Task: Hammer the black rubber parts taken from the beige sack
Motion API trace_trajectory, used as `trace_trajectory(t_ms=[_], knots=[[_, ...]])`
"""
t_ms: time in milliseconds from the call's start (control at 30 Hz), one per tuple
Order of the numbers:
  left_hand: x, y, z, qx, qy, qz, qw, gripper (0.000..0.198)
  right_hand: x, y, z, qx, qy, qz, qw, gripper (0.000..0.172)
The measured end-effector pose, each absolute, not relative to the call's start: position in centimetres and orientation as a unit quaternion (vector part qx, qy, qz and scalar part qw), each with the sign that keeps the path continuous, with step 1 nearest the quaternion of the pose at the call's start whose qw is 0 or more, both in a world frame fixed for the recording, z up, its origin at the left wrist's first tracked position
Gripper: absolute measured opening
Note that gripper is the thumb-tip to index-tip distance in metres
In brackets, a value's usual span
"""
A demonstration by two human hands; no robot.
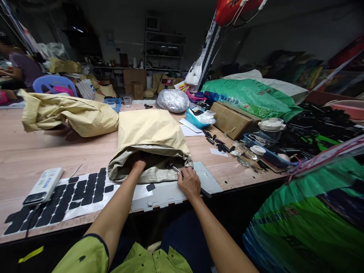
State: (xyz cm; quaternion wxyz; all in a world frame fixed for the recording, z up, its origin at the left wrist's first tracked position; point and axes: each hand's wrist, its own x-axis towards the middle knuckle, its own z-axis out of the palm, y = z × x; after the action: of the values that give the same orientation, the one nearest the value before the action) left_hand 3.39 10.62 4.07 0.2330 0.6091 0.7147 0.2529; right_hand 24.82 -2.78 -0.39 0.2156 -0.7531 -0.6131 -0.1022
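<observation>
A pale yellow woven sack [150, 127] lies on the table with its grey-lined mouth facing me. My left hand [139, 165] reaches into that mouth; its fingers are hidden in the dark inside. At the right edge of the opening, my right hand [190, 183] is closed around a slim rod-like item with a metal shaft [175, 168] and a black end, its tip pointing into the sack. Under the sack's mouth lies a grey flat board [209, 178]. A sheet of black rounded stickers [81, 189] extends to the left.
A second yellow sack [85, 117] lies at left, with a white electronic device [44, 185] nearer me. Black parts [218, 144], a cardboard box [233, 119] and a blue tray [267, 149] occupy the right. A green bag [307, 223] bulges beside the table's edge. Another person [24, 68] sits far left.
</observation>
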Motion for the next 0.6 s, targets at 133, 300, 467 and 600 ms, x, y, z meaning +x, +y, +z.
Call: trace_trajectory(t_ms=[133, 300, 467, 600], knots=[[3.3, 9.7, 4.5, 0.594, 0.738, 0.229, 0.224, 0.037, 24.8, -2.8, -0.3, -0.754, -0.610, -0.097, 0.221, 0.012], [2.7, 4.3, 4.9, 0.630, 0.709, 0.273, 0.159, 0.026, 24.7, -2.8, -0.2, -0.756, -0.608, -0.095, 0.224, 0.013], [2.5, 3.1, 5.0, 0.654, 0.696, 0.275, 0.112, 0.020, 24.7, -2.8, -0.4, -0.755, -0.608, -0.105, 0.220, 0.013], [2.3, 6.4, 5.6, 0.623, 0.738, 0.162, 0.203, 0.033, 24.7, -2.8, -0.6, -0.754, -0.608, -0.103, 0.225, 0.013]])
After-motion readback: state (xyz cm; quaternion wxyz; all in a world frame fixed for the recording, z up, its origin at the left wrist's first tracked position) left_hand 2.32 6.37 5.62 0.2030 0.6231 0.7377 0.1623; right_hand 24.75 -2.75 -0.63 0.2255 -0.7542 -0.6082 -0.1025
